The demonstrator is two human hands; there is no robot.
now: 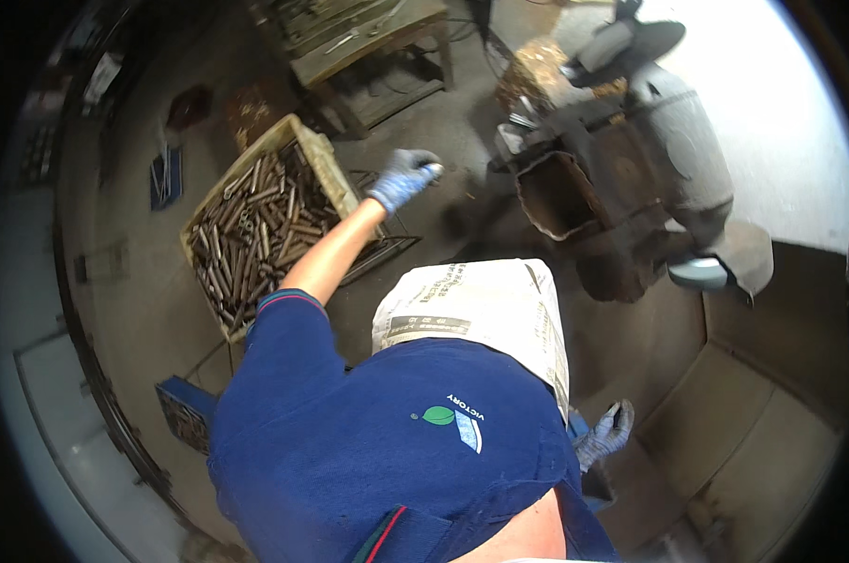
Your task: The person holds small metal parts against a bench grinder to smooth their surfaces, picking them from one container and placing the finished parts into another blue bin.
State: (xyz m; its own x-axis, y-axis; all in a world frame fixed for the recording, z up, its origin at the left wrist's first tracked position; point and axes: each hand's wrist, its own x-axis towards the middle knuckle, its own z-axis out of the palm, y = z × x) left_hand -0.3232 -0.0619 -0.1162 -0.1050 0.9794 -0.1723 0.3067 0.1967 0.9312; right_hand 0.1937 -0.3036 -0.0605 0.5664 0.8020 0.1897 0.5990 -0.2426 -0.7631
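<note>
My left hand (405,181), in a blue-grey work glove, reaches out past the right edge of a yellowish crate (304,138). Its fingers are curled around something small and pale at the tips, too little shown to name. The crate holds a heap of dark metal rods or tubes (255,216). Low on the right, beside my body, is my right hand (604,436), also gloved. Its fingers are loosely bent and apart, and I see nothing in them. A blue container (579,424) lies partly hidden next to it.
A white printed sack (481,300) covers my lap. On the right stands a dark machine (650,169) with a square opening (556,192). A workbench (368,47) with tools is at the far side. Blue bins (166,178) sit on the floor at left.
</note>
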